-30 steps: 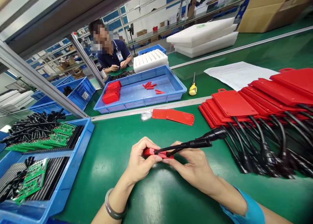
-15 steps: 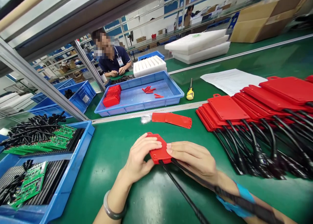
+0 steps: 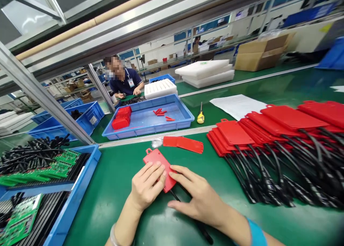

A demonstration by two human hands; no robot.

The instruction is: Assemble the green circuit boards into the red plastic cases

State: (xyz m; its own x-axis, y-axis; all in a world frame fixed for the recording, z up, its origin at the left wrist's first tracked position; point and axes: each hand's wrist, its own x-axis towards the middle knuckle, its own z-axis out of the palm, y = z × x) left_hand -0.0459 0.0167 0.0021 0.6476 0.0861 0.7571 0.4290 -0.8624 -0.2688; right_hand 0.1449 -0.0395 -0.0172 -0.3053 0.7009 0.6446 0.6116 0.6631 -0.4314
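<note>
A red plastic case (image 3: 154,157) with a hanging loop and black cables at its near end lies at a slant on the green table. My left hand (image 3: 149,185) rests on top of it, fingers stretched out together across the cover. Against the case's right edge are the fingertips of my right hand (image 3: 193,194), whose thumb is spread well apart over a black cable (image 3: 175,196). Much of the cables is hidden beneath the right hand. Just beyond the case are flat red panels (image 3: 185,144) and a small clear plastic bag (image 3: 157,142).
To the right, red cases (image 3: 236,133) with black cables lie in overlapping piles. A yellow-handled screwdriver (image 3: 200,117) and paper (image 3: 236,106) lie farther back. A blue tray (image 3: 147,130) holds red parts. Circuit boards fill the blue bin (image 3: 80,188) at left. A co-worker (image 3: 125,79) sits opposite.
The red case has gone from tilted up between both hands to lying flat. My left hand has moved onto its top, and my right hand has spread its thumb away. The camera view has shifted.
</note>
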